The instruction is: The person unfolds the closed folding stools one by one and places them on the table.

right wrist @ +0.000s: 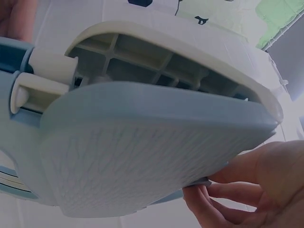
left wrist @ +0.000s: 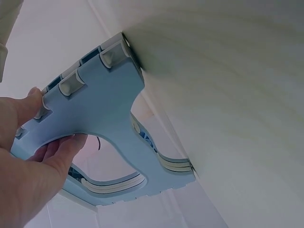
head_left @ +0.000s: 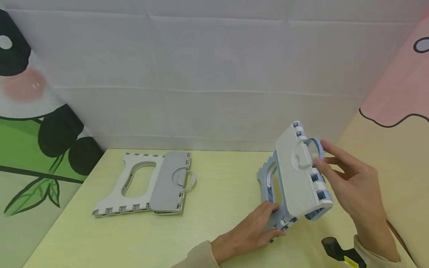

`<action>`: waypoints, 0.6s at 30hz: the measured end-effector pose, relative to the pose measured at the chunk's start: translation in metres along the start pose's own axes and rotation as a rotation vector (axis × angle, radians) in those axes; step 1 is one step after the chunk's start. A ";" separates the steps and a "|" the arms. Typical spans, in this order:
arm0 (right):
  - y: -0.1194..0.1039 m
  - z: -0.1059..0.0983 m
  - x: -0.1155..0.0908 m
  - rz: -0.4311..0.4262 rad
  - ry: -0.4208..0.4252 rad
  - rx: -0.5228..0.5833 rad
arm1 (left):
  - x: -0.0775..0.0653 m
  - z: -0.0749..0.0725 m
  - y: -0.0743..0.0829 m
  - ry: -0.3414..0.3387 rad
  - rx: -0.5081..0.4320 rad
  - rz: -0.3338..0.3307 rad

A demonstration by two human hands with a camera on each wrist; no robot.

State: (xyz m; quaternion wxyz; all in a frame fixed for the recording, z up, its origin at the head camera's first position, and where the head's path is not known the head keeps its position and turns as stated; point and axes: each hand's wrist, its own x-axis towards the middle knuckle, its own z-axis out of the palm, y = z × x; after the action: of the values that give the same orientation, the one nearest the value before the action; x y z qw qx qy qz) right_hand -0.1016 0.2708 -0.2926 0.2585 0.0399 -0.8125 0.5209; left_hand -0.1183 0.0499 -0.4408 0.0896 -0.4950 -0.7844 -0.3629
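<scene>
Stool of white and pale-blue ribbed plastic (head_left: 291, 182) is leaning, part-folded, over the pale-yellow tabletop (head_left: 219, 186), right of a flat grey-and-white plastic stool (head_left: 167, 188). The left hand (head_left: 250, 231) is gripping its cut-out blue leg panel (left wrist: 107, 102); the right hand (head_left: 356, 182) is pinching the blue loop handle (head_left: 320, 149). Folding or unfolding seems to be going on; continuing probably calls for steady left-hand support.
</scene>
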 end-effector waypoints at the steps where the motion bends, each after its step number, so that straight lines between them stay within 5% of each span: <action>1: -0.001 0.000 0.000 0.003 -0.004 -0.003 | 0.000 0.000 0.000 -0.001 -0.001 -0.001; 18: -0.007 0.006 -0.003 -0.015 -0.007 -0.084 | 0.004 0.002 -0.001 -0.027 -0.027 0.009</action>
State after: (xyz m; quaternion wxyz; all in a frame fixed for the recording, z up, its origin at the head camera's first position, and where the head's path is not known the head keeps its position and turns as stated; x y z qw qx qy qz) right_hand -0.0992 0.2619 -0.2902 0.2611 0.0370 -0.8344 0.4840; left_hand -0.1205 0.0542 -0.4408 0.0740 -0.5047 -0.7781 -0.3665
